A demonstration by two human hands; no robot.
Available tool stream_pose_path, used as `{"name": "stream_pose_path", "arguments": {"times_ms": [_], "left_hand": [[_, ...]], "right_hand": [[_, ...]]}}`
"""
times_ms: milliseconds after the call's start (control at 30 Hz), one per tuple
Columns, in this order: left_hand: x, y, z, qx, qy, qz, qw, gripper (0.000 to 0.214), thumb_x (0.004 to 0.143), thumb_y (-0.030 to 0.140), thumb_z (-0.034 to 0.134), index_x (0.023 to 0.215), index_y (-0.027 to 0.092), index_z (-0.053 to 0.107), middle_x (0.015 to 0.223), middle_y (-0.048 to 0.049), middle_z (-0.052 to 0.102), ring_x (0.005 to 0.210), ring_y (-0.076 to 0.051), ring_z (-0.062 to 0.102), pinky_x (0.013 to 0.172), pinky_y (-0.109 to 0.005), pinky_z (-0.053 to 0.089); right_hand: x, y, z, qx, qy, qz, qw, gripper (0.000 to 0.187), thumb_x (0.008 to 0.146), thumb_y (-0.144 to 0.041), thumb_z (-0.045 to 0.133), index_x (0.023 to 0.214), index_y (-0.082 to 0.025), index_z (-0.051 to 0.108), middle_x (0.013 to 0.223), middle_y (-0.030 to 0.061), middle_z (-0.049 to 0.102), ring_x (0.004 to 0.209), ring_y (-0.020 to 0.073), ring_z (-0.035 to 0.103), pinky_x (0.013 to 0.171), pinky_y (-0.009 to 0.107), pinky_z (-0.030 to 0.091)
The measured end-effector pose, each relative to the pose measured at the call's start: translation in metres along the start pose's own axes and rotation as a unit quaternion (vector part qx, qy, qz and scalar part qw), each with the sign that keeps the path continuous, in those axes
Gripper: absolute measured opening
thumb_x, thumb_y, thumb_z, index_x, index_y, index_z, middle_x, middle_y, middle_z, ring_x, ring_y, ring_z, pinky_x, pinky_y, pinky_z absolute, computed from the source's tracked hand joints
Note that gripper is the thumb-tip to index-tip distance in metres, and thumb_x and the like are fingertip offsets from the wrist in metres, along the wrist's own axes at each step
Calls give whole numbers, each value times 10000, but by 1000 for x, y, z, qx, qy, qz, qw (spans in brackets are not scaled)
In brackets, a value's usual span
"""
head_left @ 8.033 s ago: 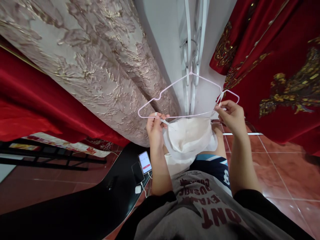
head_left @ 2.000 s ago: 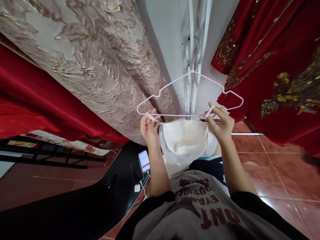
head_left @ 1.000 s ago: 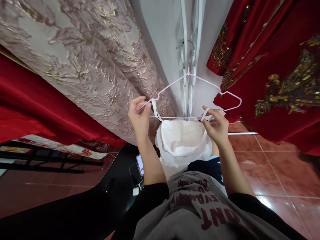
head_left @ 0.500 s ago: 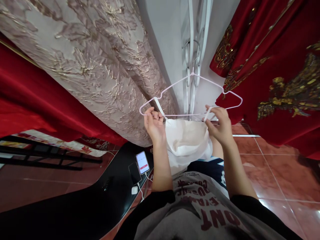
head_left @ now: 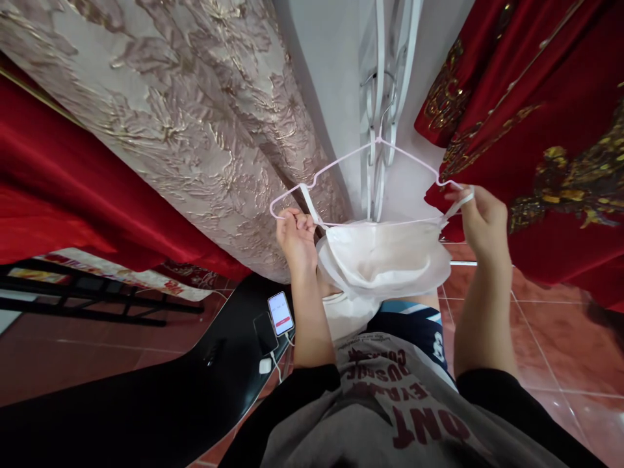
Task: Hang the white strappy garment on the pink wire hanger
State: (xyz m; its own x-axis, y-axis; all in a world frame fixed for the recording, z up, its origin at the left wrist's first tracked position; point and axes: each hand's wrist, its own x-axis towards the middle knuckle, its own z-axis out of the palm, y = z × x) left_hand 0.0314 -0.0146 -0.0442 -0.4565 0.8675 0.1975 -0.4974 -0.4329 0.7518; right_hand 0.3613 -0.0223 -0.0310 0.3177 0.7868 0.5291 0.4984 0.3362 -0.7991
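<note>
A pale pink clothes hanger [head_left: 344, 158] hangs by its metal hook from a white rack. My left hand [head_left: 298, 239] is closed around the hanger's lower left corner. Beside those fingers, one strap of a white garment [head_left: 385, 257] is looped over the hanger's left arm. My right hand [head_left: 482, 218] pinches the other white strap [head_left: 458, 205] at the hanger's right end, covering that corner. Whether this strap is fully around the end, I cannot tell. Below the hanger's bottom bar, the sheer white cloth is spread between both hands and drapes toward my lap.
A pink brocade cloth [head_left: 205, 117] hangs close on the left, and red embroidered garments [head_left: 550, 149] hang on the right. Behind the hanger stands the white rack [head_left: 380, 39]. Lower left, a black tabletop [head_left: 160, 396] bears a lit phone [head_left: 280, 313], a dark phone and a white charger.
My right hand has moved right and slightly up with its strap, to the hanger's right end. The white garment is now stretched wider. My left hand stays at the left corner.
</note>
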Motion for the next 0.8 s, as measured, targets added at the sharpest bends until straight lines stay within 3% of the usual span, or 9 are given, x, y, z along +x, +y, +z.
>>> {"name": "stream_pose_path", "arguments": {"times_ms": [67, 233, 333, 467, 567, 667, 800], "left_hand": [[0, 1, 1, -1, 3, -3, 1000, 377, 935, 524, 760, 819, 235, 548, 635, 67, 314, 584, -119, 435, 684, -249, 474], [-6, 0, 5, -7, 18, -19, 1000, 334, 940, 457, 767, 822, 228, 553, 636, 64, 334, 588, -114, 437, 661, -231, 456], [-11, 0, 7, -24, 22, -34, 999, 321, 921, 421, 790, 819, 213, 567, 637, 65, 357, 602, -107, 452, 662, -220, 455], [-14, -1, 8, -51, 15, -30, 998, 315, 908, 391, 808, 816, 203, 573, 635, 66, 378, 604, -97, 466, 667, -213, 459], [-16, -5, 7, -60, 12, -18, 998, 312, 904, 413, 810, 831, 209, 585, 643, 61, 417, 616, -99, 502, 693, -225, 486], [-19, -14, 5, -44, 27, -11, 999, 290, 884, 443, 819, 913, 221, 633, 739, 24, 565, 740, -123, 631, 815, -269, 541], [-28, -32, -2, 61, 36, -20, 997, 310, 881, 456, 806, 1057, 242, 668, 1041, -49, 726, 1007, -171, 717, 975, -317, 536]], "right_hand": [[3, -11, -1, -27, -39, 5, 999, 221, 925, -433, 730, 983, -224, 770, 882, 35, 757, 854, 204, 719, 846, 395, 594], [15, -38, 6, -83, -57, -80, 992, 179, 815, -356, 839, 923, -259, 733, 908, 46, 749, 912, 263, 700, 965, 504, 576], [16, -45, 16, -85, -53, -144, 984, 321, 807, -341, 818, 1100, -259, 714, 1094, 83, 723, 1090, 325, 674, 1053, 588, 533], [0, -43, 29, -35, -10, -239, 970, 446, 917, -300, 668, 1362, -302, 636, 1370, 116, 635, 1355, 373, 566, 1138, 631, 456], [-21, -37, 43, -22, -114, -253, 961, 358, 973, -275, 586, 1318, -307, 678, 1238, 83, 725, 1191, 318, 667, 1042, 550, 510], [-40, -30, 57, -86, -227, -228, 943, 280, 977, -280, 612, 1230, -282, 732, 1018, 46, 778, 952, 270, 693, 947, 487, 497], [-57, -28, 68, -133, -184, -214, 950, 260, 1012, -312, 601, 1225, -270, 744, 1008, 38, 787, 933, 256, 663, 955, 458, 432]]}}
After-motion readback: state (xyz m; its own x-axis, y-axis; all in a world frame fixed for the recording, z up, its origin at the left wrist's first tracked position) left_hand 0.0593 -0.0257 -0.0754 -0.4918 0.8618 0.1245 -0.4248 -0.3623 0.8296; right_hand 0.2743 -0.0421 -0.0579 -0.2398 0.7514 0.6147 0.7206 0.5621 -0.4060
